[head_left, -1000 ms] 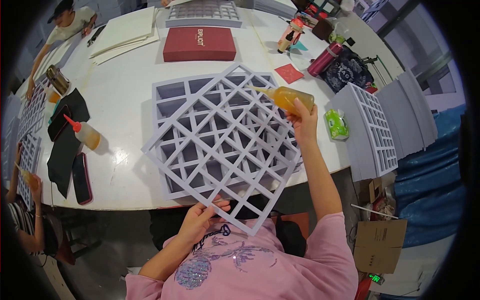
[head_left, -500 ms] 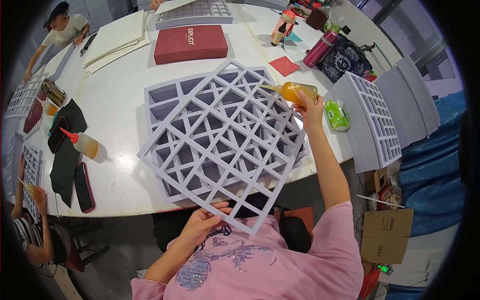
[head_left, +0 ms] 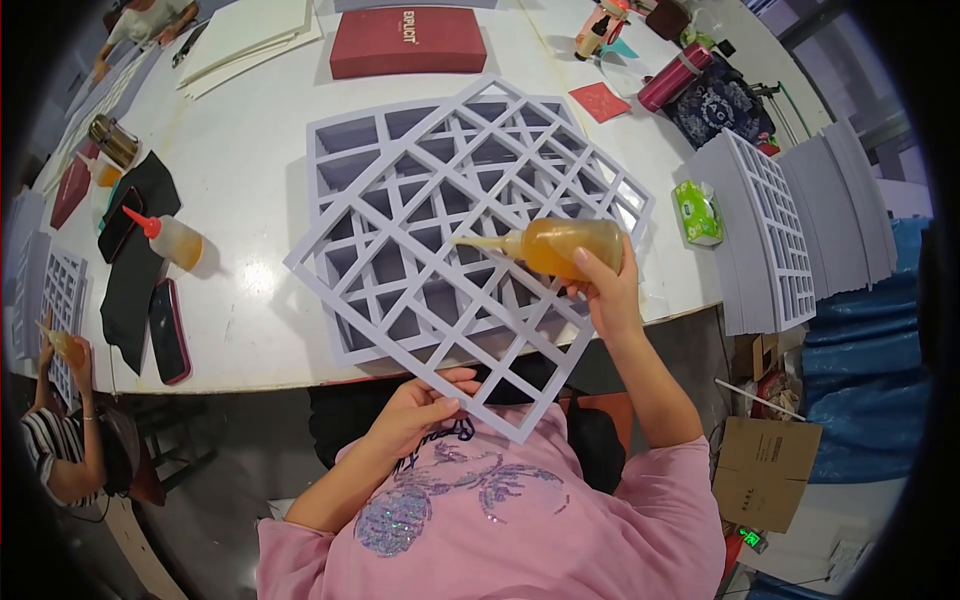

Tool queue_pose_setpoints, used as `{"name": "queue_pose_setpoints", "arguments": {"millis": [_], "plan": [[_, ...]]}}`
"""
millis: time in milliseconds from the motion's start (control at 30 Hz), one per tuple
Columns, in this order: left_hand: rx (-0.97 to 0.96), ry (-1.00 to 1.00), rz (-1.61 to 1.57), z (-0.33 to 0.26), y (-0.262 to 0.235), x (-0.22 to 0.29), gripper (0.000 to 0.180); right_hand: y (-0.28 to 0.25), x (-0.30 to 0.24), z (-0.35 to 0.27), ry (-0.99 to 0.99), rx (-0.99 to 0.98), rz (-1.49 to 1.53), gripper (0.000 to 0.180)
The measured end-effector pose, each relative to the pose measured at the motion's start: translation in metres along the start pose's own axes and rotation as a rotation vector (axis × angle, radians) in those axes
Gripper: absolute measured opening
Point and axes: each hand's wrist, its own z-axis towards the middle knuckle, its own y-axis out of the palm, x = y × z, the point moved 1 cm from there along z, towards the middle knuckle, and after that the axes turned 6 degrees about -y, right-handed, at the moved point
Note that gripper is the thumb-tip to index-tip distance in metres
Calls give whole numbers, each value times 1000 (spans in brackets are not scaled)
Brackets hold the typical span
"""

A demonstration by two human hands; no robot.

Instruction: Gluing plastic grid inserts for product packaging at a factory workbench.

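Observation:
My left hand (head_left: 425, 410) pinches the near edge of a pale grey lattice frame (head_left: 478, 358), thumb on top and fingers beneath. The frame lies turned at an angle over a deeper grey divider grid (head_left: 340, 158), and its near corner juts past the table edge. In my right hand (head_left: 607, 290) is a squeeze bottle (head_left: 570, 248) of amber liquid, closed in the fingers. The bottle lies nearly level above the frame, its thin nozzle aimed left over the strips. Whether the tip touches a strip I cannot tell.
A white bottle with a red tip (head_left: 172, 240) and a phone (head_left: 170, 330) are on the table's left side. A red box (head_left: 405, 45) sits at the back. Tissues (head_left: 697, 212) and stacked grids (head_left: 760, 240) stand right. Co-workers sit along the left.
My right hand has brought the squeeze bottle nearer and leftward, from the frame's far right edge to over its middle. The left hand still grips the near edge. The whole view has shifted slightly.

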Motion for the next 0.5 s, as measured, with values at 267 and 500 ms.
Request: {"name": "queue_pose_setpoints", "arguments": {"millis": [267, 500], "plan": [[-18, 8, 44, 1, 6, -2, 43, 33, 6, -60, 102, -252, 27, 55], [59, 106, 237, 2, 9, -2, 33, 16, -5, -54, 323, -248, 320, 49]]}}
